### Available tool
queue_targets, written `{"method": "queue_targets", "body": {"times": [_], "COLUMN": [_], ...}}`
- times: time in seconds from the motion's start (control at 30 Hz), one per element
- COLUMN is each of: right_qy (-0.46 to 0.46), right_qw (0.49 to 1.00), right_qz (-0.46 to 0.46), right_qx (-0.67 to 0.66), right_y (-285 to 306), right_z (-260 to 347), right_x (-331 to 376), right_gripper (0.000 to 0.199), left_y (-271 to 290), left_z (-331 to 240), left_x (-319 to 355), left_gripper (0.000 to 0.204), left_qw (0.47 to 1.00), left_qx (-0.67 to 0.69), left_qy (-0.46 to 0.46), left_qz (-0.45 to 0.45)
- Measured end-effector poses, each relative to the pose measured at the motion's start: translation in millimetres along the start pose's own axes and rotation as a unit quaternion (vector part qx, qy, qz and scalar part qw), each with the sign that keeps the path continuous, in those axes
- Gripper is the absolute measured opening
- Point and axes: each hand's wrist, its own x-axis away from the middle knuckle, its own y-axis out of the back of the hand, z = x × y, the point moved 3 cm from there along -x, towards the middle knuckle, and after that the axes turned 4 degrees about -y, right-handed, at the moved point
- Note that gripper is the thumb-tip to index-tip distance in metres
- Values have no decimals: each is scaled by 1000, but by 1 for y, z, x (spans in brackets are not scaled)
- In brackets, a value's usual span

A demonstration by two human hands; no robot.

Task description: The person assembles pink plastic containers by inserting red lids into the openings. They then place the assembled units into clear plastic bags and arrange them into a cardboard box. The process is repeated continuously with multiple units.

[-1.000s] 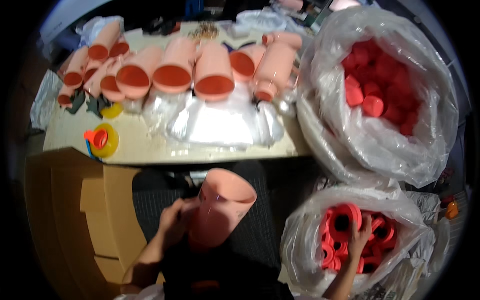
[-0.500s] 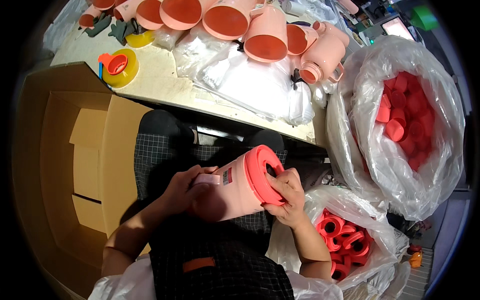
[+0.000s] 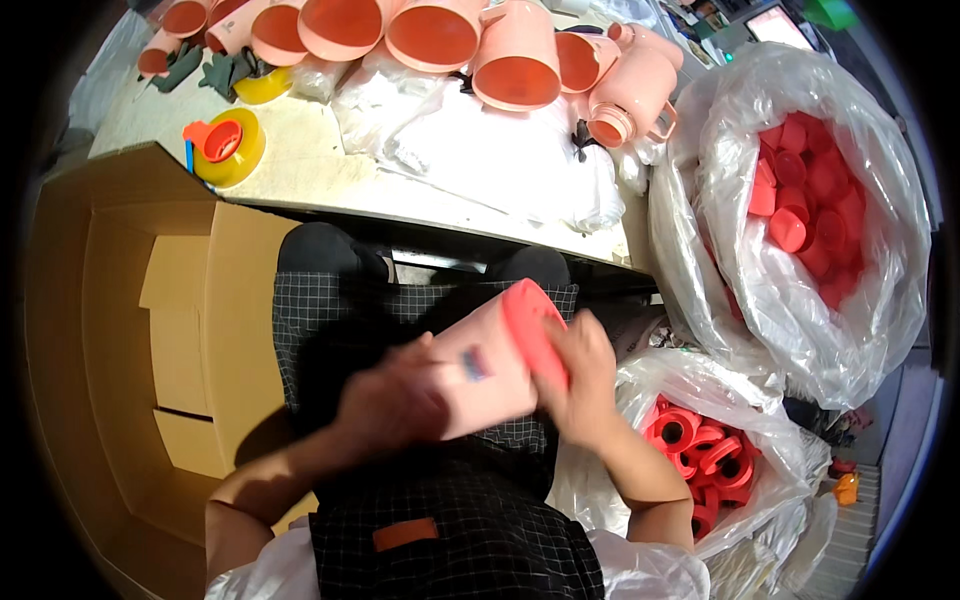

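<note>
Over my lap I hold a large pale pink jug (image 3: 495, 390) on its side, tilted up to the right. A coral-red screw lid (image 3: 532, 330) covers its right end. My left hand (image 3: 385, 400), blurred by motion, is closed round the lower end of the body. The fingers of my right hand (image 3: 580, 380) are wrapped on the lid, its thumb across the top. A small dark-and-red label shows on the jug's side. Motion blurs the jug, and the underside is hidden.
An open cardboard box (image 3: 255, 330) stands at my left. On the table (image 3: 300, 190) lie several pink jugs (image 3: 515, 60), yellow tape (image 3: 250, 160) and clear plastic bags. At right, one plastic bag (image 3: 690, 190) holds red cups; a lower one (image 3: 650, 385) holds red lids with black centres.
The jug and lid have turned in my hands, so the label faces differently and the lid's opening no longer shows. The whole view has shifted slightly.
</note>
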Motion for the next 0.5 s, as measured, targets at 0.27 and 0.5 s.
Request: {"method": "queue_targets", "body": {"times": [0.27,0.5], "right_qy": [-92,-60], "right_qw": [985,953], "right_qz": [10,77], "right_qx": [-146,-286], "right_y": [-3,-15], "right_z": [-32,-97], "right_x": [-14,-24], "right_gripper": [37,61], "left_y": [15,67], "left_z": [-8,-59], "left_x": [-30,-153], "left_gripper": [48,21], "left_qw": [989,978], "left_qx": [103,-17], "left_qy": [59,-197], "left_qz": [-93,-65]}}
